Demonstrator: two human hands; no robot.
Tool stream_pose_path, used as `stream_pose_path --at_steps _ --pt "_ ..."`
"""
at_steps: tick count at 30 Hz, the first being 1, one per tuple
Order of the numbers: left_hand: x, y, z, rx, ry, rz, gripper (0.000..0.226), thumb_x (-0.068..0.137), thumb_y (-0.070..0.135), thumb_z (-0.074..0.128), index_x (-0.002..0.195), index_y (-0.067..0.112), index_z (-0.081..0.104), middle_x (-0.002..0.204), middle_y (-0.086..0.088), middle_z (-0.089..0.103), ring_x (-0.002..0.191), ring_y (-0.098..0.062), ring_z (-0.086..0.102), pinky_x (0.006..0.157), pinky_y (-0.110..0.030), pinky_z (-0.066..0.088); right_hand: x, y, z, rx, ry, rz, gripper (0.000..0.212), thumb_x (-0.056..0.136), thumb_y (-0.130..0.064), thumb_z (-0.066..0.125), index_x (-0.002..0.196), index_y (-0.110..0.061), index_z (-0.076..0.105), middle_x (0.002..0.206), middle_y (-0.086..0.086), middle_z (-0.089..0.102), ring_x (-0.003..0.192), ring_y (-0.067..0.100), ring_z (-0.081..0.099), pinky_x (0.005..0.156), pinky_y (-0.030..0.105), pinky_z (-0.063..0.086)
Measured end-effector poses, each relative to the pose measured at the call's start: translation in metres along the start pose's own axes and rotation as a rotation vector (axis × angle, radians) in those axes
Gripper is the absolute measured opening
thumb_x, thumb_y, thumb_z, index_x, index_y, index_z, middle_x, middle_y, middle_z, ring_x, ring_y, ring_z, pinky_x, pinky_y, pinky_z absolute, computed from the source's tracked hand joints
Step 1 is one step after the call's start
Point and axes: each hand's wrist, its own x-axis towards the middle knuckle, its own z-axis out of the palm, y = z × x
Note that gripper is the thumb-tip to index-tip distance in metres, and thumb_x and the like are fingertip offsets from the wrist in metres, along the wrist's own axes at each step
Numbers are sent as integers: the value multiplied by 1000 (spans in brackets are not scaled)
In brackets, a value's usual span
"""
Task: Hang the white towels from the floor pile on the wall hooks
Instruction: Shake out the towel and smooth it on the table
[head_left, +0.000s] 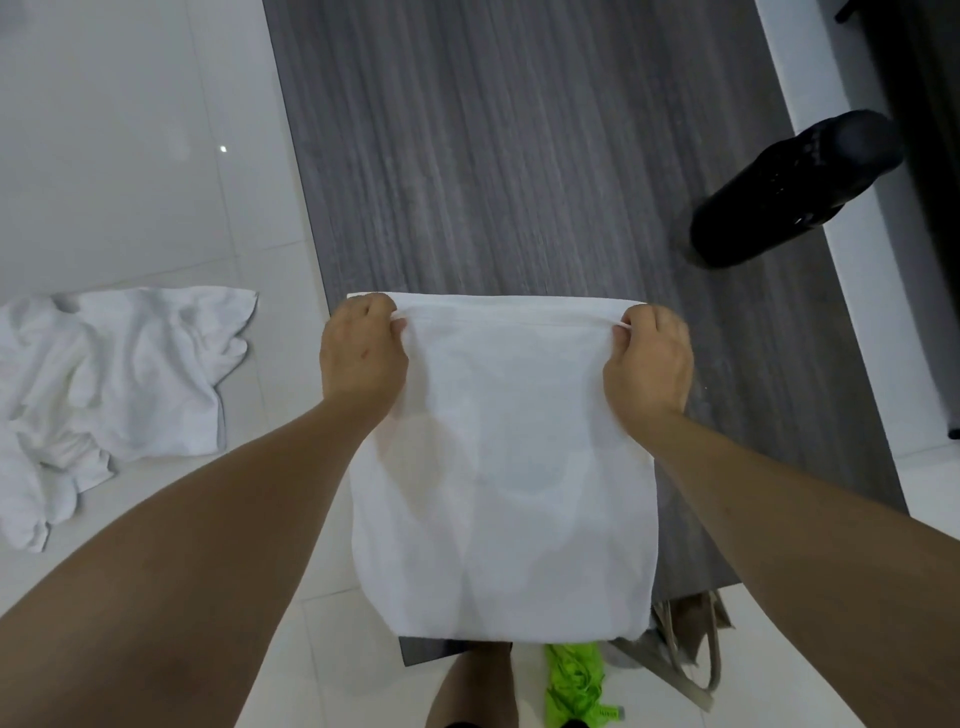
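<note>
Underfoot, glossy pale floor tiles (130, 130), with a grey wood-grain panel (519, 156) running up the middle. Spread out in front of the body, a thin white cloth towel (498, 467), hanging flat from its top hem and reaching down to the knees. Off to the left on the tiles, well apart from the held one, a crumpled heap of white towels (104, 384). Upper right, a black perforated shoe (789, 187). At the bottom edge, a bright green cloth scrap (574, 680) beside a beige strapped bag (691, 644).

Left hand (361, 353) pinching the towel's top left corner, fingers curled over the hem. Right hand (649, 361) pinching the top right corner likewise.

No wall hooks in view. Likely risks from here: one corner slipping out of a light pinch during the lift, the hem missing a hook, or the trailing lower edge dragging over the green scrap and bag.
</note>
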Motion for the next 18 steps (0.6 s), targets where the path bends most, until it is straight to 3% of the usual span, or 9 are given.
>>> stream_pose_path --at_steps 4,8,13,18 --pt "9 -1 0 4 -8 20 20 100 19 45 107 11 61 105 -8 64 99 -26 53 82 -38 43 7 0 -3 -25 2 10 19 102 -16 42 104 -7 58 108 9 62 103 27 51 87 36 42" --pt "15 5 -4 51 -4 -15 19 102 26 39 94 14 53 81 -2 57 75 -22 48 66 -34 35 12 -6 -5 -53 -5 27 19 103 -17 40 104 -8 57 108 9 63 101 28 51 82 37 40" --pt "20 10 -10 58 -1 -58 22 102 34 36 94 17 48 74 -1 54 68 -23 51 65 -35 39 23 -12 -6 -109 -5 44 17 102 -18 38 97 -10 52 100 12 66 97 32 51 78 41 37" --pt "26 12 -20 73 6 -81 23 100 35 36 90 17 47 72 -1 51 69 -22 48 68 -35 34 32 -14 -6 -160 -19 57 25 104 -26 36 101 -10 55 105 11 66 102 32 51 84 43 39"
